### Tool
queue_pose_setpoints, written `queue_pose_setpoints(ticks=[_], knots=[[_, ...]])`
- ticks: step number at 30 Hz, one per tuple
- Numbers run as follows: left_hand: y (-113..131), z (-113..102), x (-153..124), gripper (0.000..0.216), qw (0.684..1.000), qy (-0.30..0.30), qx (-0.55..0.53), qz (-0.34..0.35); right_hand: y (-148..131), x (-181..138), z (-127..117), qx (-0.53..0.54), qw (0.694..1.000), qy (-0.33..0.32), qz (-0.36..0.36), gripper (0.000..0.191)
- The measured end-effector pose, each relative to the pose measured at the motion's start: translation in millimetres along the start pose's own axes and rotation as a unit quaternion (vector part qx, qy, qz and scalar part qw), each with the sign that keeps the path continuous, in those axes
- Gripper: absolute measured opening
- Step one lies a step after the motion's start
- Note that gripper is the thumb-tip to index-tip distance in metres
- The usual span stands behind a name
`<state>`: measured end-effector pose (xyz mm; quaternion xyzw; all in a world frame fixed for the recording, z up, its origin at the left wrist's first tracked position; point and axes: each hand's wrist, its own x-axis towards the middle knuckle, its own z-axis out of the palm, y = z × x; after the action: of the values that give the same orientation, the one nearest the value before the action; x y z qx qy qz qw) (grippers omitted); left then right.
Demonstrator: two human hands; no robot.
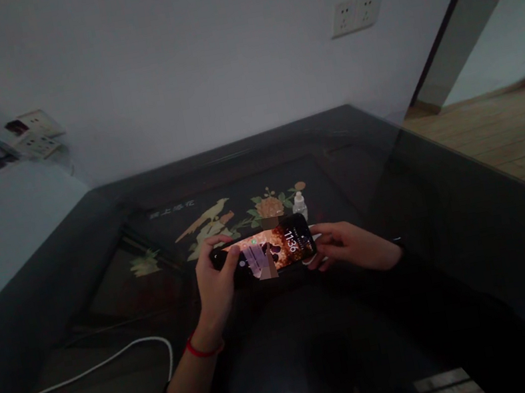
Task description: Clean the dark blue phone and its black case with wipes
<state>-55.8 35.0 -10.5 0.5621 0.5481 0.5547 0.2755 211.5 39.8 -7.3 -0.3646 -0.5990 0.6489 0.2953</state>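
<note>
A lit smartphone (281,245) is held sideways above the dark tabletop, its screen showing 11:36 and facing up. My left hand (216,279) grips its left end, thumb over the front and fingers behind. At the other end, my right hand (347,246) has its fingers bent together round a thin white thing (316,234) beside and partly behind the phone. I cannot make out what that white thing is. Just beyond the phone's right end stands a small clear bottle (299,206) with a white top.
The glossy dark table (370,171) bears a printed flower and bird picture (211,222). A white cable (131,345) curves across the left front. Wall sockets (356,14) are on the wall ahead, with more sockets (35,135) at left. Wooden floor (499,127) shows at right.
</note>
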Motion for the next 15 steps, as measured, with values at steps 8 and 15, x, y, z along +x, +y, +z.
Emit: queue_pose_setpoints(ticks=[8,15], knots=[[7.8,-4.3,0.0,0.018,0.991,-0.009,0.081,0.108,4.0,1.1,2.0,-0.098,0.995,-0.013,0.003,0.024],[-9.5,-5.0,-0.7,0.024,0.998,-0.026,-0.046,0.029,-0.5,1.4,10.5,-0.215,0.973,0.061,-0.058,0.019]])
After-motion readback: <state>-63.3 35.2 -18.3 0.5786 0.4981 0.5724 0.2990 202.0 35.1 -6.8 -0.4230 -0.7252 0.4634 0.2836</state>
